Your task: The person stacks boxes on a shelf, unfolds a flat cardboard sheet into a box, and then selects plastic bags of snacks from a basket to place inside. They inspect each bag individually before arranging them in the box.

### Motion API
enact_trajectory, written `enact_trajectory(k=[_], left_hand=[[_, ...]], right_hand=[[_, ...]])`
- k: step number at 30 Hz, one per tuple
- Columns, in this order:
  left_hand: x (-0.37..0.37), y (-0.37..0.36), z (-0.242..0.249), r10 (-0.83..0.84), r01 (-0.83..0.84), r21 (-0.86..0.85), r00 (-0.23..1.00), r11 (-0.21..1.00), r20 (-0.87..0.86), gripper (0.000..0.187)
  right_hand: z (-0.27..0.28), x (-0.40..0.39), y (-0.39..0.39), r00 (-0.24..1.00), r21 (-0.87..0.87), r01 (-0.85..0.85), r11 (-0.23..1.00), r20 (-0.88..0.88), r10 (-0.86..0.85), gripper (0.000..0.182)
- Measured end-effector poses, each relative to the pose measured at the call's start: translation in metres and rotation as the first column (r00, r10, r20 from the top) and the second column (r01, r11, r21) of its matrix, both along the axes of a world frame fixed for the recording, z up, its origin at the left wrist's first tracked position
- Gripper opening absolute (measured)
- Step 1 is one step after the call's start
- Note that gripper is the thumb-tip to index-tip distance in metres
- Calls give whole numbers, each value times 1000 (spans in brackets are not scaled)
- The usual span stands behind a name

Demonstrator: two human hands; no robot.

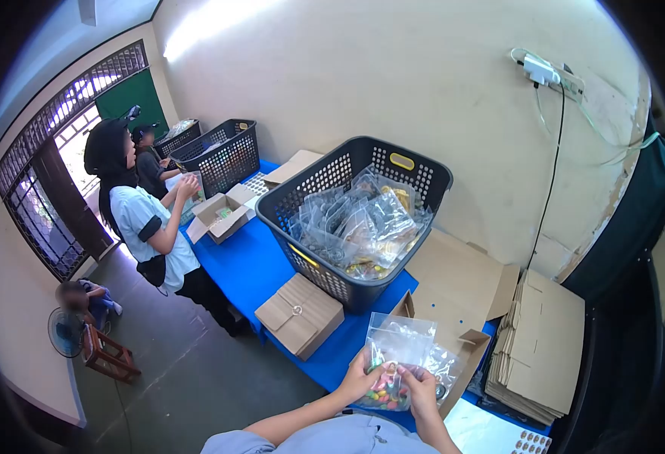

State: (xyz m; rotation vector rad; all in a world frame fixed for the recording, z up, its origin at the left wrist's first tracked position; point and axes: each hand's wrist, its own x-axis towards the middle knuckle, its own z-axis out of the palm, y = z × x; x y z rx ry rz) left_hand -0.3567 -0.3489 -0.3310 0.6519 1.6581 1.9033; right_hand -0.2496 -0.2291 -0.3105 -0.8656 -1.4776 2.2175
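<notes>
A clear plastic bag (400,338) with colourful rounded pieces in its lower part is held upright in front of my body. My left hand (359,380) grips its left side, and my right hand (422,390) pinches the right side. Both thumbs meet near a small round brownish spot on the bag's front, which looks like a sticker. Behind my right hand lies another clear bag (444,365) with a dark item, partly hidden. A white sheet (484,431) with rows of small brown round stickers lies at the lower right.
A black basket (331,281) full of clear bags stands on the blue table (234,266). Beside it sit a closed cardboard box (300,314), a large open carton (453,280) and stacked flat cardboard (540,340). Other people stand further left, near more baskets (222,159).
</notes>
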Motion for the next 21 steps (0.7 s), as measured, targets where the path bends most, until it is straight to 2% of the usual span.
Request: enact_trajectory(k=[1, 3, 5, 6, 9, 11, 13, 14, 15, 17, 19, 20, 21], left_hand=[[-3, 2, -5, 48, -45, 103, 999, 994, -25, 39], [-5, 2, -6, 18, -19, 80, 1000, 997, 11, 39], [-2, 3, 4, -86, 86, -4, 996, 996, -12, 38], [2, 1, 16, -126, 112, -138, 987, 984, -98, 39], [-5, 2, 11, -237, 214, -152, 959, 965, -155, 41], [-9, 7, -2, -243, 229, -123, 963, 966, -114, 43], [-5, 11, 6, -77, 82, 140, 996, 987, -40, 43], [-9, 6, 19, -205, 205, 158, 979, 966, -17, 43], [-14, 6, 12, -238, 241, 123, 971, 963, -39, 40], [-12, 7, 27, -261, 257, 94, 965, 962, 34, 33], [-9, 13, 33, -162, 165, -46, 984, 985, 78, 23], [-5, 18, 37, -121, 120, 10, 985, 993, 120, 18], [-3, 21, 32, -145, 145, 8, 983, 989, 117, 18]], right_hand=[[5, 1, 0, 999, 6, -32, 999, 27, 32, 19], [13, 4, 2, 999, 11, -15, 1000, 29, 15, 19], [10, 10, 4, 997, 101, -62, 993, -34, 65, 18], [31, 11, 2, 996, 102, -90, 991, 17, 89, 17], [27, 15, 16, 992, 123, -119, 985, 63, 112, 16], [20, 12, 21, 993, 143, -120, 982, 25, 118, 18], [18, 14, 23, 996, 166, -86, 982, -7, 88, 25], [21, 12, 22, 997, 129, -50, 990, -60, 58, 26], [26, 9, 21, 998, 130, -27, 991, -46, 33, 26], [36, 5, 16, 997, 216, 27, 976, -76, -11, 26], [71, 3, 4, 995, 304, -43, 952, 97, 15, 26], [62, 3, 7, 998, 284, -51, 957, 55, 37, 27], [57, 3, 8, 999, 283, -26, 959, 51, 12, 27]])
